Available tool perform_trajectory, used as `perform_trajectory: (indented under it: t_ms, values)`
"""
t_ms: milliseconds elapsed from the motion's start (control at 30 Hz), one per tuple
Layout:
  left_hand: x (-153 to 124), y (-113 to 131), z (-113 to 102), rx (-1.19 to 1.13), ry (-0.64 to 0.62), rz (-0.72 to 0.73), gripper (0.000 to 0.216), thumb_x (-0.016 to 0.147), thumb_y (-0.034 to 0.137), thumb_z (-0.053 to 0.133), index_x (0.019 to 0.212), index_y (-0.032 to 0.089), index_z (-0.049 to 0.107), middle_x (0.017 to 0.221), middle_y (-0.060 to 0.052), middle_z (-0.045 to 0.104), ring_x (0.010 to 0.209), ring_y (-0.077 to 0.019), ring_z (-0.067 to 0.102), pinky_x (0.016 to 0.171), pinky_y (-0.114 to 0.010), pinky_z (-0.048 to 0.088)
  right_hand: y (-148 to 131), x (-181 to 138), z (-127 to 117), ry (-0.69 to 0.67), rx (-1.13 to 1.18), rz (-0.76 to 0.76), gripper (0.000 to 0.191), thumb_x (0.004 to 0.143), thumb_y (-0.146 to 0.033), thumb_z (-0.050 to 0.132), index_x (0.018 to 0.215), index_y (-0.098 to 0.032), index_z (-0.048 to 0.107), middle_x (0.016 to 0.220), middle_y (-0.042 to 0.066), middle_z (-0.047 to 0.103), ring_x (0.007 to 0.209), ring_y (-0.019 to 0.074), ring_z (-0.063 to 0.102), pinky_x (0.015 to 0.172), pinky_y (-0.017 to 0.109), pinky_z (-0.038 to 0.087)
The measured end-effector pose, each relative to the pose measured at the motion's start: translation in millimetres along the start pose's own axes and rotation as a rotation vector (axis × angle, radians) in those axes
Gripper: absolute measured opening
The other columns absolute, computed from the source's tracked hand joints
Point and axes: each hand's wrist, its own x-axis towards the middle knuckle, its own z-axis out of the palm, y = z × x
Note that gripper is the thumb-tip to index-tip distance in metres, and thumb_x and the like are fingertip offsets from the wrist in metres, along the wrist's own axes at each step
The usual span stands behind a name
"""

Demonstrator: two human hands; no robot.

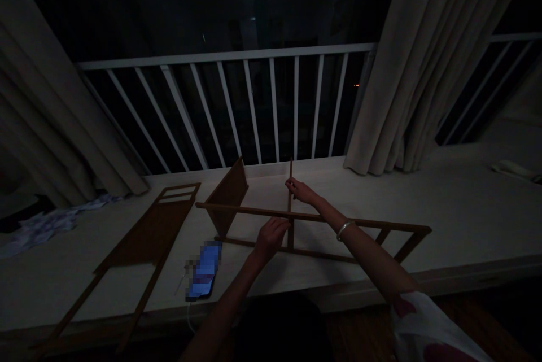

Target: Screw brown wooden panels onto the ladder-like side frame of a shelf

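A brown wooden frame [339, 221] of thin rails stands on a pale ledge [466, 204], with a flat panel [228, 192] at its left end. My left hand [271, 238] is closed around the frame's long top rail near its middle. My right hand [298, 188], a bangle on its wrist, pinches a thin upright wooden stick [290, 173] that rises from the frame just behind the left hand.
A second wooden panel with legs [144, 238] lies flat at the left. A lit phone [204, 270] with a cable rests near the front edge. Crumpled paper [51, 223] lies far left. White railing [237, 108] and curtains [423, 68] stand behind.
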Motion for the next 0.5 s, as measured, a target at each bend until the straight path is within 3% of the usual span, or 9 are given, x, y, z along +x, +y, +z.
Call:
perform_trajectory:
  t_ms: [500]
  values:
    - [-3.2, 4.8, 3.8, -0.096, 0.056, -0.143, 0.019, 0.081, 0.011, 0.043, 0.091, 0.02, 0.056, 0.085, -0.007, 0.062, 0.085, -0.0162, 0.057, 0.074, -0.033, 0.047, -4.9, -2.9, -2.2, 0.006, -0.041, -0.003, 0.026, 0.088, -0.039, 0.03, 0.098, -0.021, 0.047, 0.074, 0.001, 0.059, 0.059, 0.01, 0.055, 0.058, 0.02, 0.043]
